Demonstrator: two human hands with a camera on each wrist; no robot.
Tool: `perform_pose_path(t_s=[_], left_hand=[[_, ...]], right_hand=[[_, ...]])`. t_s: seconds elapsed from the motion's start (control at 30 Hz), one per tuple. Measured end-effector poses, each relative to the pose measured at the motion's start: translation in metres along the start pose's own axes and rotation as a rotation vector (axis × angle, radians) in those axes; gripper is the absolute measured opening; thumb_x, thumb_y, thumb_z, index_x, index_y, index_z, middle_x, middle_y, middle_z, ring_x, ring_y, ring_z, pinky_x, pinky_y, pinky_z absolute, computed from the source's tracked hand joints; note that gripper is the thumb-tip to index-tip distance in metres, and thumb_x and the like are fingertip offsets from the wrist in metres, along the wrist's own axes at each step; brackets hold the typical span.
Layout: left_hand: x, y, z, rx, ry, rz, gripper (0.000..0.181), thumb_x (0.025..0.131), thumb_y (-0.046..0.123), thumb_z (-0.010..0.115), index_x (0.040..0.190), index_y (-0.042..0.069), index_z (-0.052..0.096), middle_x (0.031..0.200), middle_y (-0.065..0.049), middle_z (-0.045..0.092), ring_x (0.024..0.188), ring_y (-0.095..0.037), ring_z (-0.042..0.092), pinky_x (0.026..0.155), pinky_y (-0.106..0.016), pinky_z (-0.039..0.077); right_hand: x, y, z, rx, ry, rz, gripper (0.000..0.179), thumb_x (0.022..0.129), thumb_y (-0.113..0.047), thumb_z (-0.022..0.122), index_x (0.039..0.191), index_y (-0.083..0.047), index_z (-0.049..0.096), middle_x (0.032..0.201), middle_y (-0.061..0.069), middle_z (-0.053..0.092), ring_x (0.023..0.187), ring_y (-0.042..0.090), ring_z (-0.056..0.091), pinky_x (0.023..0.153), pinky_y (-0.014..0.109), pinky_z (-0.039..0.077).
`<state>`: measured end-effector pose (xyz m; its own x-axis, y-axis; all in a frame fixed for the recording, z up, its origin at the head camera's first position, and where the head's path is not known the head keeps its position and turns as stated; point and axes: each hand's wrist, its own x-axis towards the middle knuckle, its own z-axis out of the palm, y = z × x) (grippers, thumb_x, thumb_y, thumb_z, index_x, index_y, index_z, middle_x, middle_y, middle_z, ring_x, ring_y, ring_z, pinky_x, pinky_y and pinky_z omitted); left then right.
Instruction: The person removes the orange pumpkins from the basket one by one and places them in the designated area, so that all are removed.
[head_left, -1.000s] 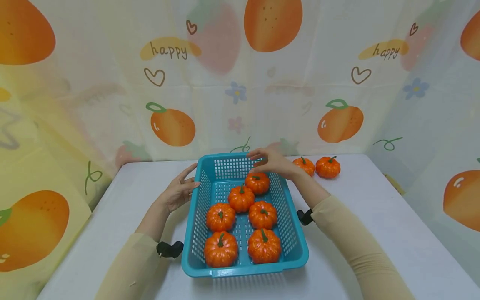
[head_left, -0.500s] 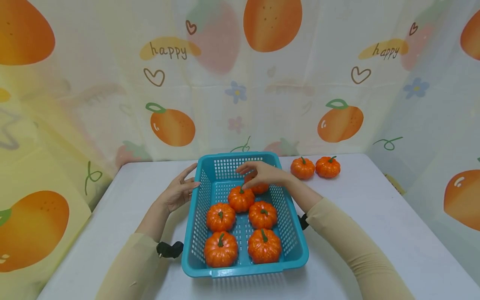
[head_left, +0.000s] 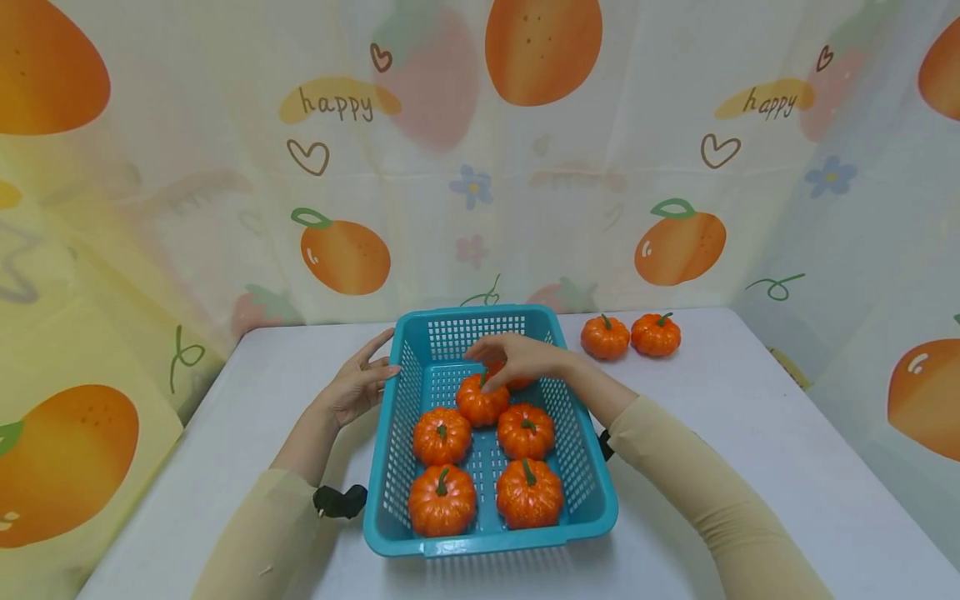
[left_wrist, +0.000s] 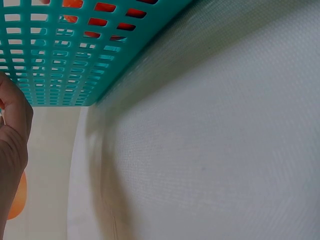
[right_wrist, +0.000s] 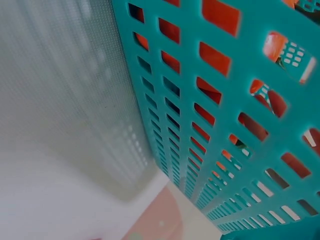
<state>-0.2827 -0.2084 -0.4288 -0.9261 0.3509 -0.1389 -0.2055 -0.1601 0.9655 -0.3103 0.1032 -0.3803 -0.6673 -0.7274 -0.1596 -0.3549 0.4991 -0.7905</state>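
Note:
A blue-green plastic basket [head_left: 491, 546] stands on the white table with several small orange pumpkins in it. My left hand [head_left: 356, 387] rests against the basket's left side, fingers extended and thumb at the rim. In the left wrist view, part of that hand [left_wrist: 14, 120] shows beside the slotted wall. My right hand [head_left: 521, 358] reaches over the right rim, thumb at the middle pumpkin [head_left: 480, 404] near its stem, other fingers curved above and beyond it. Behind this hand, another pumpkin [head_left: 520, 384] is mostly hidden. The right wrist view shows the basket wall [right_wrist: 187, 110], not the hand.
Two more pumpkins, a nearer one [head_left: 605, 337] and one to its right [head_left: 656, 335], sit on the table [head_left: 750, 433] at the back right, outside the basket. A fruit-printed curtain [head_left: 420, 200] hangs behind the table.
My right hand has moved left and down from above the back right pumpkin to the middle one, partly covering the back one. My left hand and the basket have stayed put.

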Motion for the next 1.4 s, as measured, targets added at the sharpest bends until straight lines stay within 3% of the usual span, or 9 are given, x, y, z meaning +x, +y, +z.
perform_pose_path(t_s=[0.27,0.5,0.67,1.17,1.4], left_hand=[[0.0,0.001,0.0,-0.01,-0.001,-0.005,0.077,0.099,0.002,0.052,0.159,0.027,0.012,0.114,-0.001,0.062,0.085,-0.012,0.072,0.079,-0.029,0.062],[-0.001,-0.001,-0.001,0.006,-0.004,0.012,0.075,0.1,0.002,0.051,0.159,0.027,0.013,0.115,0.0,0.062,0.087,-0.011,0.071,0.08,-0.028,0.062],[-0.001,0.0,-0.001,0.014,-0.002,0.018,0.075,0.099,0.002,0.052,0.159,0.026,0.012,0.118,-0.001,0.061,0.087,-0.011,0.071,0.081,-0.028,0.062],[-0.002,-0.001,0.0,-0.005,-0.012,0.024,0.074,0.1,0.0,0.05,0.159,0.025,0.013,0.113,0.0,0.064,0.084,-0.011,0.071,0.079,-0.028,0.062],[0.0,-0.002,-0.002,-0.008,-0.019,0.016,0.074,0.1,0.0,0.048,0.159,0.026,0.011,0.114,-0.001,0.063,0.084,-0.011,0.071,0.079,-0.028,0.062]], right_hand=[[0.003,0.002,0.005,-0.161,-0.081,-0.034,0.065,0.081,-0.015,0.078,0.14,-0.007,0.052,0.146,0.013,0.054,0.135,0.031,0.05,0.116,0.045,0.042],[0.002,0.001,0.012,-0.314,-0.07,-0.051,0.066,0.075,-0.017,0.084,0.136,-0.014,0.058,0.139,0.008,0.059,0.124,0.024,0.055,0.111,0.043,0.045],[0.002,0.001,0.015,-0.373,-0.069,-0.008,0.07,0.074,-0.018,0.085,0.138,-0.018,0.056,0.141,0.009,0.056,0.124,0.025,0.051,0.113,0.047,0.042],[0.001,-0.002,0.018,-0.416,-0.019,0.004,0.069,0.075,-0.019,0.086,0.136,-0.017,0.056,0.135,0.008,0.061,0.127,0.027,0.053,0.111,0.044,0.045],[-0.002,-0.003,0.015,-0.387,0.03,-0.017,0.068,0.074,-0.02,0.087,0.135,-0.019,0.057,0.131,0.006,0.064,0.12,0.023,0.059,0.103,0.039,0.051]])
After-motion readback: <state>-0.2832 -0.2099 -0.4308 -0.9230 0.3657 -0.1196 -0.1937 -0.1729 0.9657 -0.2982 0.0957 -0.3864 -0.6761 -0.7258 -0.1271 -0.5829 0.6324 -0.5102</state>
